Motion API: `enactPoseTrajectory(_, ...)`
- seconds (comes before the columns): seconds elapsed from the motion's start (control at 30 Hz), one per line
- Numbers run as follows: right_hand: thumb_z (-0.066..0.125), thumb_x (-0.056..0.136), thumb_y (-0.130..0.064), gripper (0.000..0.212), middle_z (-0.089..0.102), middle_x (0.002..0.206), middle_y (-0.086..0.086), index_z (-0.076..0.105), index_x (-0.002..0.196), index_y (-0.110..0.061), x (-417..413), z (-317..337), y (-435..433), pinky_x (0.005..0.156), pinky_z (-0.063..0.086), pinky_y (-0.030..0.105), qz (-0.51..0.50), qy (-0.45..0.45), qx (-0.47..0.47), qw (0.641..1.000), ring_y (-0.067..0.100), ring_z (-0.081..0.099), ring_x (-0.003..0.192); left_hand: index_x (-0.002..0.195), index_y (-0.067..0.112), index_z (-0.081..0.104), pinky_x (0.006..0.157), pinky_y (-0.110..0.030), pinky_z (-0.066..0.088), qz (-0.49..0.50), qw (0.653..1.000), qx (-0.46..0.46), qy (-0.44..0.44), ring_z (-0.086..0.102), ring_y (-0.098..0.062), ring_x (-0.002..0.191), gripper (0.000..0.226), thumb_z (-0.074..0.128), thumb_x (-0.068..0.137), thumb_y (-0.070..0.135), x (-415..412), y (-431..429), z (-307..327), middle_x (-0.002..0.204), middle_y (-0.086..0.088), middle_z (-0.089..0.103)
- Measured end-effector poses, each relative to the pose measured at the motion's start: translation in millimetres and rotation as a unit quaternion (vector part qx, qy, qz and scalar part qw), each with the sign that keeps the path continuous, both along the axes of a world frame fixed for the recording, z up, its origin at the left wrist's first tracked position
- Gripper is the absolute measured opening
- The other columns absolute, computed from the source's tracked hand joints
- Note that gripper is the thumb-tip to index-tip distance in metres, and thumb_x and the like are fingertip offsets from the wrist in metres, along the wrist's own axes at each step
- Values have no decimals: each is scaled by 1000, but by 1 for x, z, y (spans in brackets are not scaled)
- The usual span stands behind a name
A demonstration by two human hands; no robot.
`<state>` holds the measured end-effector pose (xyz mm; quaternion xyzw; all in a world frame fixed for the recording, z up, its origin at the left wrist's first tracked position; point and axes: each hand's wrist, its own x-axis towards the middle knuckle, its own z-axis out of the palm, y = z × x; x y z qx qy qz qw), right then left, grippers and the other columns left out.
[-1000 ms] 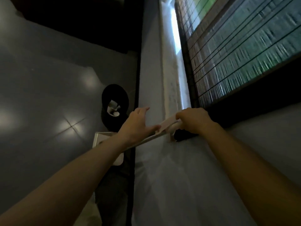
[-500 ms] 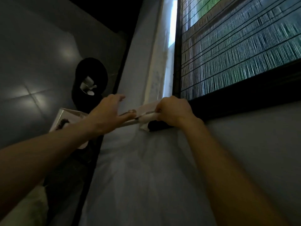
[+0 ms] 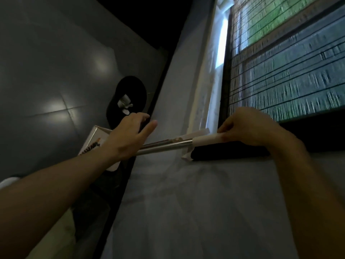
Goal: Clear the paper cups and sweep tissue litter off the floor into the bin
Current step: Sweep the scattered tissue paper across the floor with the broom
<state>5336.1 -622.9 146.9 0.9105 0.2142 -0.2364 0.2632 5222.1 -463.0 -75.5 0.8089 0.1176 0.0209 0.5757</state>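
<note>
Head view: right hand (image 3: 248, 128) curled round the white grip of a metal handle (image 3: 164, 146) that crosses the grey ledge (image 3: 196, 193). Left hand (image 3: 128, 136) over the shaft, fingers spread, holding nothing. Black bin (image 3: 134, 86) on the floor beyond it, with pale litter (image 3: 124, 103) inside, perhaps cups; too dim to tell.
</note>
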Motion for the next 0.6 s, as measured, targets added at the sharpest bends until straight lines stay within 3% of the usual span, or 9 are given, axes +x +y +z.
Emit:
enactPoseTrajectory(0.13, 73, 79, -36, 19, 66, 82, -18, 75, 97, -35, 2, 27, 24, 78, 47, 28, 5, 17, 17, 1000, 5, 58, 78, 127, 13, 52, 87, -24, 33, 29, 999, 8, -27, 46, -11, 105, 88, 15, 75, 73, 1, 20, 9, 117, -3, 55)
enactPoseTrajectory(0.27, 75, 77, -34, 15, 60, 68, -25, 75, 92, -34, 5, 32, 51, 73, 52, 29, 24, 24, 56, 998, 0, 56, 67, 125, 11, 54, 90, -27, 36, 64, 997, 19, -43, 50, -16, 108, 95, 13, 76, 81, 5, 49, 13, 118, -6, 57)
enactPoseTrajectory(0.37, 75, 76, -32, 9, 68, 72, -16, 73, 85, -34, 9, 26, 77, 78, 56, 33, 12, 40, 83, 996, 3, 61, 69, 122, 11, 55, 83, -23, 33, 92, 994, 37, -39, 47, -11, 99, 94, 11, 76, 80, 3, 78, 22, 112, -3, 56)
enactPoseTrajectory(0.43, 76, 75, -30, 8, 71, 70, -9, 76, 82, -32, 12, 21, 96, 79, 56, 35, 8, 42, 109, 993, 5, 64, 71, 120, 8, 56, 84, -21, 31, 108, 992, 50, -45, 49, -17, 102, 91, 13, 77, 76, -1, 100, 31, 111, -6, 57)
enactPoseTrajectory(0.53, 75, 77, -24, 8, 65, 54, -8, 78, 84, -24, 16, 3, 131, 66, 53, 25, -6, 67, 146, 987, 5, 59, 59, 118, 5, 57, 87, -21, 31, 144, 986, 75, -40, 51, -24, 108, 86, 17, 77, 68, -11, 137, 39, 115, -12, 58)
enactPoseTrajectory(0.6, 73, 77, -21, 9, 62, 48, -8, 78, 85, -21, 18, -17, 154, 62, 52, 26, -9, 75, 166, 983, 8, 57, 53, 115, 5, 58, 85, -23, 32, 166, 982, 88, -33, 52, -24, 105, 83, 18, 77, 67, -19, 161, 38, 111, -11, 58)
